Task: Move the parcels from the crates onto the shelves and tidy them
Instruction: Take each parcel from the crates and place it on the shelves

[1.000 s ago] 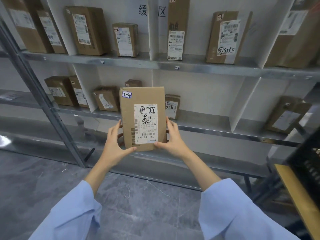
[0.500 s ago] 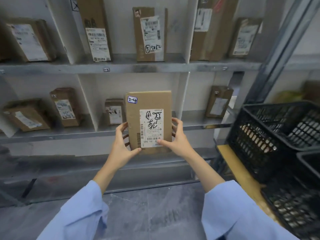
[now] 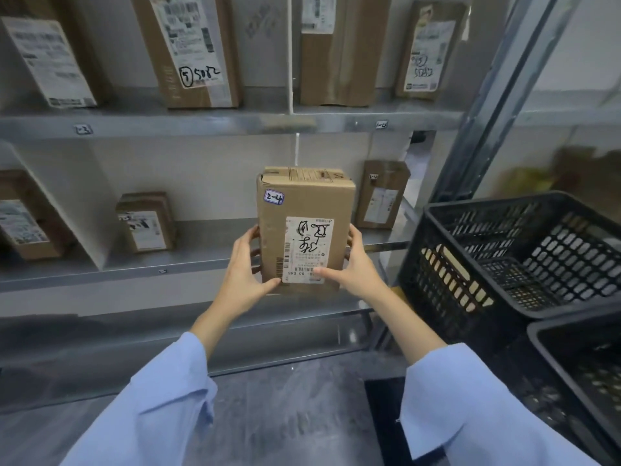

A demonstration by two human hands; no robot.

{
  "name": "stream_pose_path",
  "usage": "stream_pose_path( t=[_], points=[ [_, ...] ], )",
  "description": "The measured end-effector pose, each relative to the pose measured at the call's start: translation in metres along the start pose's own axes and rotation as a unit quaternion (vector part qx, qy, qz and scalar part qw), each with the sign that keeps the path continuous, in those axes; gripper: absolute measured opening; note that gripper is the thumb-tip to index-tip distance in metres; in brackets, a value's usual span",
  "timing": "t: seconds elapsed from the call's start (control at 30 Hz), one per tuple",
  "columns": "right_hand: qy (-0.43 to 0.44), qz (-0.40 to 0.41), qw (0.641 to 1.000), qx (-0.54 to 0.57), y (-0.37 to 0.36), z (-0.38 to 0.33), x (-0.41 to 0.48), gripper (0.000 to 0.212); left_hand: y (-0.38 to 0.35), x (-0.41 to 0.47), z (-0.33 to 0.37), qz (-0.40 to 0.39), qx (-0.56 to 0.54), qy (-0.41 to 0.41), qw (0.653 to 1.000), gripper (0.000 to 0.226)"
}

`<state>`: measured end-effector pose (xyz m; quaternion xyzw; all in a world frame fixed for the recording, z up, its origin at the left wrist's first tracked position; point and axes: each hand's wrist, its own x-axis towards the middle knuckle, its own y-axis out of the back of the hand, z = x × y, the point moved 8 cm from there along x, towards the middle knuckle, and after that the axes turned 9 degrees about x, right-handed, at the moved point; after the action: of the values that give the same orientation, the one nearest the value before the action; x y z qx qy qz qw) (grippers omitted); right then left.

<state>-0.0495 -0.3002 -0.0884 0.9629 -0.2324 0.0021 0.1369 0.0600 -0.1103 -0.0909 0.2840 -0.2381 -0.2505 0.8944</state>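
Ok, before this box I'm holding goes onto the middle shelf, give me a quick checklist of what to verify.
1. Grip: left hand and right hand clasp the box on both sides: ok.
2. Box upright: ok.
3. Box's sticker reads 2-4: ok.
4. Matching shelf tag: the one beneath the middle shelf is blurred: cannot tell.
5. Free space on the shelf between the small parcel and the leaning parcel: ok.
6. Box bottom above the shelf edge: not ok, lift first.

I see two bare forearms reaching out of loose, light blue sleeves [image 3: 158,398]. The wide cuffs sit well back from each hand, left hand [image 3: 243,275] and right hand [image 3: 356,269]. No rings, watch or gloves show.
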Motion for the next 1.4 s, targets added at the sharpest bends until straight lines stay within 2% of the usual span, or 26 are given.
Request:
stream_pose_path(
  t=[0.23, 0.57, 0.7, 0.87, 1.0, 1.17, 1.4],
  points=[
    [-0.034, 0.014, 0.999, 0.031, 0.045, 0.038, 0.025, 0.108, -0.047, 0.032, 0.001, -0.039, 0.008, -0.002, 0.999, 0.108],
    [-0.022, 0.082, 0.996, 0.032, 0.084, 0.069, 0.053, 0.106, -0.087, 0.081, 0.000, -0.089, 0.057, -0.045, 0.993, 0.104],
    [-0.019, 0.106, 0.994, 0.030, 0.099, 0.078, 0.069, 0.105, -0.091, 0.099, 0.008, -0.092, 0.103, -0.079, 0.987, 0.092],
    [-0.018, 0.134, 0.990, 0.045, 0.109, 0.090, 0.092, 0.102, -0.081, 0.111, -0.008, -0.037, 0.309, -0.095, 0.945, 0.066],
    [-0.017, 0.105, 0.994, 0.034, 0.098, 0.101, 0.126, 0.101, -0.078, 0.116, -0.044, -0.026, 0.411, -0.068, 0.909, 0.064],
    [-0.001, 0.068, 0.998, 0.004, 0.078, 0.117, 0.179, 0.102, -0.088, 0.128, -0.071, -0.039, 0.458, -0.049, 0.887, 0.066],
    [-0.020, 0.078, 0.997, -0.002, 0.065, 0.161, 0.242, 0.111, -0.109, 0.144, -0.103, -0.048, 0.470, -0.009, 0.882, 0.067]
  ],
)
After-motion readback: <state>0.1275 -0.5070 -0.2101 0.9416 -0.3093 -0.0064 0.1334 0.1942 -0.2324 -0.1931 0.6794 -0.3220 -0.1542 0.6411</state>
